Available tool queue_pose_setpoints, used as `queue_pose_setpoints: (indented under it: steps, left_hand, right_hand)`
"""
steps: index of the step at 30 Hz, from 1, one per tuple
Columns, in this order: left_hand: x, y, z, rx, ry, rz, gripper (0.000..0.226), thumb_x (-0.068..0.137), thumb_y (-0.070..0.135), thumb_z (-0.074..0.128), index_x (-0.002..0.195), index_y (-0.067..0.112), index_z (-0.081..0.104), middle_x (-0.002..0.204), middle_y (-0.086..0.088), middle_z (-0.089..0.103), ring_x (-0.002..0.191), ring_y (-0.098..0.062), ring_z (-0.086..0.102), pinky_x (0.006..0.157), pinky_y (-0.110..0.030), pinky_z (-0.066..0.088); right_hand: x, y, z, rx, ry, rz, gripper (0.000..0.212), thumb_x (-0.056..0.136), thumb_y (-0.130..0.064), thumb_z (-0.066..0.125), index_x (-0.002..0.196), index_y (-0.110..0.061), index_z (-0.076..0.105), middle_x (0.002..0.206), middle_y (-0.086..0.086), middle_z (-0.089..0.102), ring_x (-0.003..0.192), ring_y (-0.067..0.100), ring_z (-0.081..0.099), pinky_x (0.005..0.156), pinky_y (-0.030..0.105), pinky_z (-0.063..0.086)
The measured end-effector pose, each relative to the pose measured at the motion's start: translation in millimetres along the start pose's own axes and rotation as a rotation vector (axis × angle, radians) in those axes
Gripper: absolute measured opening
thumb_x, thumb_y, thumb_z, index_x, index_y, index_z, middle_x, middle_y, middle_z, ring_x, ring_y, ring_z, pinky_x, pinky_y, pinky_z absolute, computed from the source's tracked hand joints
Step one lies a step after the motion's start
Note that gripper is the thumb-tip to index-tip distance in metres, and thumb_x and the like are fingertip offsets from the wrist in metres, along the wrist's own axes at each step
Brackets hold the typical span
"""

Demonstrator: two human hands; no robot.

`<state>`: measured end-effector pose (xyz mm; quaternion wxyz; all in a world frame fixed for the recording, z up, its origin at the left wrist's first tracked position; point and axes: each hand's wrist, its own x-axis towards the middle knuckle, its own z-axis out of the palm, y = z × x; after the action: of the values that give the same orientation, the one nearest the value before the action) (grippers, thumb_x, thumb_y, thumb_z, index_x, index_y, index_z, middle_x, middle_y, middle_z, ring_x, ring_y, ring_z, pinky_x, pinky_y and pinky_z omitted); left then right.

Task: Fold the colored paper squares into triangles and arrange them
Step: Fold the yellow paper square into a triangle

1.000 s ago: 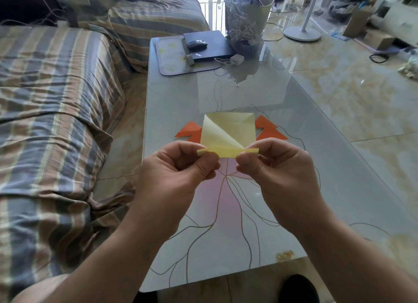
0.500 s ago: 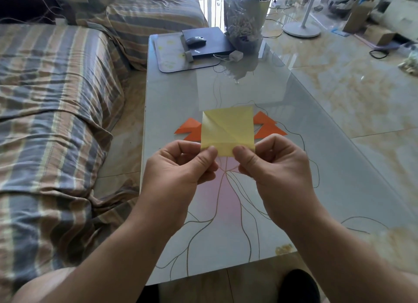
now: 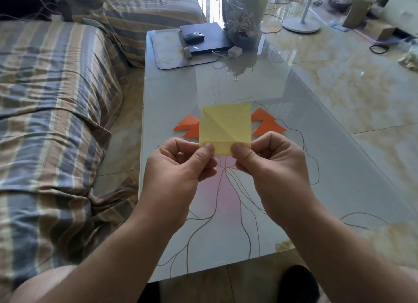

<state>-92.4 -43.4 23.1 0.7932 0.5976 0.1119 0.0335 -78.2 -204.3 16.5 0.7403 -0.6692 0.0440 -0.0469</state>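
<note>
From the head view, we hold the yellow paper square (image 3: 225, 127) above the table (image 3: 339, 167), in front of the orange triangles (image 3: 267, 125). Left hand (image 3: 181, 164) and right hand (image 3: 269, 160) pinch its lower edge. We should align corners before creasing firmly.

Both hands hold a yellow paper square (image 3: 226, 127) above the glass surface (image 3: 316, 144). The left hand (image 3: 178, 164) and the right hand (image 3: 271, 164) each pinch its lower edge between thumb and fingers (image 3: 204, 153). Diagonal creases cross the sheet. Orange paper triangles (image 3: 265, 125) lie on the surface behind it, on both sides.
</note>
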Motion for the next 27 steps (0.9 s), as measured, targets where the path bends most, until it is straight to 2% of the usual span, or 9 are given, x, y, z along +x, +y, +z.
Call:
queue_pose_setpoints:
  steps: [3,5,10,13,15,17,19,24,27]
  left_hand:
    - [-0.9,-0.2,1.3,-0.015,0.014,0.016,0.019,0.079,0.015,0.077,0.087,0.008,0.062,0.072,-0.012,0.072,0.07,-0.024,0.073,0.07,-0.034,0.062]
    - [-1.3,-1.1,2.2,-0.018,0.021,0.022,0.018,0.08,0.013,0.077,0.086,0.008,0.062,0.07,-0.012,0.071,0.067,-0.023,0.072,0.069,-0.034,0.062]
    - [-2.2,-2.7,2.6,0.005,0.031,0.047,0.017,0.084,0.011,0.077,0.089,0.007,0.061,0.068,-0.008,0.07,0.064,-0.022,0.071,0.07,-0.036,0.063]
    - [-4.0,-2.3,2.5,0.028,0.032,0.069,0.018,0.085,0.013,0.077,0.091,0.007,0.06,0.066,-0.007,0.069,0.064,-0.021,0.071,0.073,-0.039,0.064]
    - [-4.4,-1.3,3.3,0.039,0.034,0.074,0.021,0.085,0.014,0.077,0.092,0.01,0.058,0.065,-0.007,0.069,0.064,-0.021,0.072,0.074,-0.04,0.064]
    - [-3.9,-0.8,4.2,0.026,0.037,0.066,0.025,0.085,0.013,0.077,0.097,0.014,0.055,0.065,-0.005,0.068,0.063,-0.021,0.071,0.076,-0.04,0.063]
    - [-3.3,-1.1,4.4,0.018,0.038,0.054,0.029,0.087,0.012,0.076,0.105,0.016,0.054,0.067,-0.004,0.069,0.066,-0.021,0.072,0.077,-0.039,0.063]
    - [-2.7,-2.8,3.9,0.026,0.028,0.027,0.033,0.09,0.011,0.074,0.116,0.019,0.055,0.073,-0.004,0.072,0.073,-0.023,0.075,0.08,-0.039,0.062]
    - [-0.2,-3.6,2.7,0.011,0.017,-0.019,0.036,0.09,0.01,0.074,0.118,0.021,0.054,0.075,-0.003,0.072,0.076,-0.023,0.075,0.083,-0.041,0.062]
  right_hand:
    - [0.3,0.7,0.3,-0.022,0.007,0.006,0.028,0.084,-0.013,0.084,0.068,-0.02,0.063,0.069,0.015,0.065,0.07,0.031,0.065,0.082,0.064,0.058]
    - [-0.2,0.7,0.6,-0.03,0.009,0.002,0.027,0.085,-0.013,0.084,0.071,-0.015,0.061,0.075,0.024,0.066,0.071,0.032,0.065,0.081,0.065,0.057]
    - [-1.7,1.1,0.3,-0.039,0.017,-0.016,0.028,0.086,-0.012,0.083,0.077,-0.012,0.056,0.08,0.032,0.062,0.07,0.037,0.062,0.076,0.066,0.056]
    - [-1.4,1.7,0.2,-0.042,0.01,-0.018,0.029,0.087,-0.011,0.082,0.08,-0.012,0.054,0.08,0.036,0.059,0.067,0.035,0.058,0.072,0.062,0.056]
    - [-1.3,1.5,0.6,-0.018,-0.005,-0.02,0.028,0.087,-0.01,0.081,0.087,-0.012,0.053,0.08,0.039,0.055,0.066,0.033,0.054,0.068,0.053,0.055]
    - [-0.4,2.3,0.1,-0.002,-0.016,-0.026,0.029,0.087,-0.01,0.081,0.094,-0.014,0.054,0.074,0.034,0.053,0.066,0.031,0.053,0.067,0.043,0.053]
    - [0.7,3.0,-0.5,0.007,-0.019,-0.024,0.031,0.087,-0.011,0.082,0.099,-0.016,0.054,0.071,0.019,0.053,0.066,0.029,0.053,0.068,0.038,0.054]
    - [2.6,5.0,-0.8,0.03,-0.013,-0.002,0.037,0.087,-0.011,0.082,0.108,-0.022,0.054,0.072,0.011,0.055,0.067,0.028,0.057,0.079,0.046,0.058]
    - [3.1,5.5,-1.3,0.048,-0.021,0.011,0.039,0.086,-0.011,0.082,0.111,-0.024,0.054,0.07,0.007,0.053,0.068,0.028,0.057,0.08,0.044,0.059]
